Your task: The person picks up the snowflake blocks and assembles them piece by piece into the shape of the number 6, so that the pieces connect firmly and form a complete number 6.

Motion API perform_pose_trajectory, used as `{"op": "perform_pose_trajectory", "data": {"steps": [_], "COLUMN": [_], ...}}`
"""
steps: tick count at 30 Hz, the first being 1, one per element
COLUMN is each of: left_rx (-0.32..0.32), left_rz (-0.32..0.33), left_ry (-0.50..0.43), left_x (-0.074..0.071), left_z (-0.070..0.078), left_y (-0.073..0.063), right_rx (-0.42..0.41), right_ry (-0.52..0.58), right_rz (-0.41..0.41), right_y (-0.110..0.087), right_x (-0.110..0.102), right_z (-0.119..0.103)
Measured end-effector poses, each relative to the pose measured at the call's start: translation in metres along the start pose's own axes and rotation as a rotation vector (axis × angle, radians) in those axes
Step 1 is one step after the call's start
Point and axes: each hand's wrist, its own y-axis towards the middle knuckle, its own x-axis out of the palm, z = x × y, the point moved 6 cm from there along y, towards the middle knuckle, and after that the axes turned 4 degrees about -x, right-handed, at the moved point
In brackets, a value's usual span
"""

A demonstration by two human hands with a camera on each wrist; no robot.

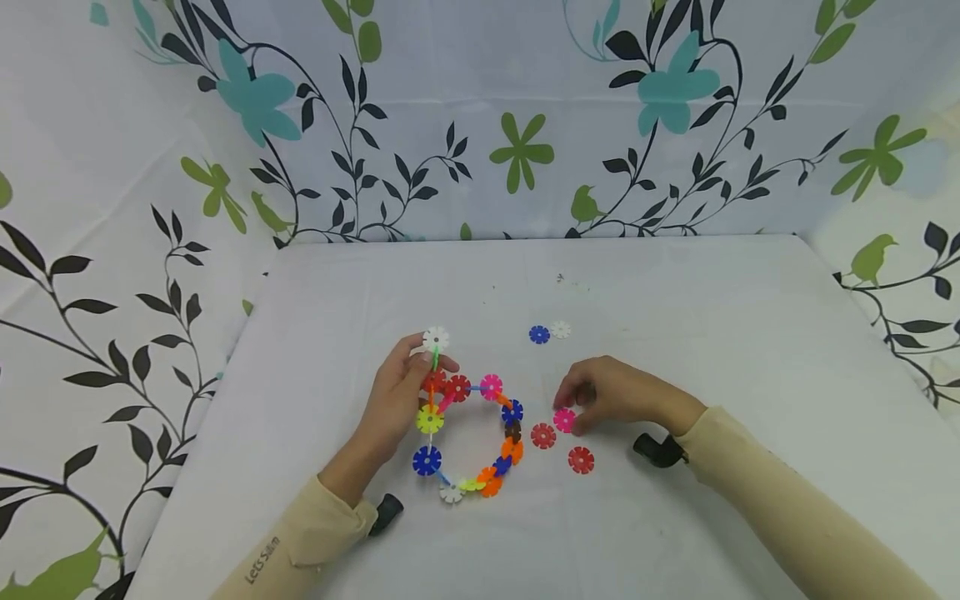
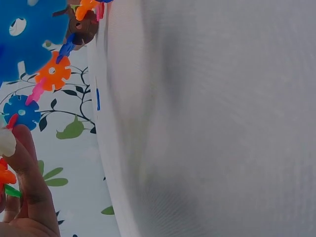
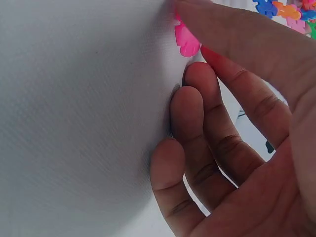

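Observation:
My left hand (image 1: 392, 402) holds a ring of interlocking notched plastic discs by its upper left part, with thumb and fingers around a green piece (image 1: 436, 358) below a white disc (image 1: 436, 338). Red, pink, blue, brown, orange, yellow and white discs make up the ring, among them a blue disc (image 1: 427, 461) at its lower left. To the right, my right hand (image 1: 626, 392) pinches a loose pink disc (image 1: 564, 420) at the tabletop. The right wrist view shows the thumb and index finger at this pink disc (image 3: 187, 40), the other fingers bent against the cloth.
Two loose red discs, a nearer one (image 1: 581, 460) and a farther one (image 1: 543, 436), lie by the right hand. Farther back sit a blue disc (image 1: 539, 334) and a white disc (image 1: 561, 330). A white cloth (image 1: 712, 317) covers the table; patterned fabric hangs behind.

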Motion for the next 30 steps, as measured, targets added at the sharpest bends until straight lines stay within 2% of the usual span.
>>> {"op": "perform_pose_trajectory", "data": {"steps": [6,14,20,26,30], "left_rx": [-0.003,-0.002,-0.002,0.027,0.043], "left_rz": [0.014,0.032,0.045,0.067,0.039], "left_ry": [-0.017,-0.024,-0.021,0.011,-0.019], "left_x": [0.001,0.001,0.003,0.006,0.010], "left_z": [-0.001,0.000,0.002,0.006,0.009], "left_y": [-0.001,-0.005,-0.006,-0.007,-0.008], "right_rx": [0.007,0.021,0.013,-0.014,-0.036], "right_ry": [-0.048,-0.055,-0.033,-0.002,0.031], "right_rz": [0.005,0.013,0.009,0.003,0.043], "right_y": [0.000,0.003,0.003,0.003,0.004], "right_x": [0.001,0.002,0.002,0.002,-0.003], "right_z": [-0.002,-0.001,-0.002,-0.003,-0.001]}}
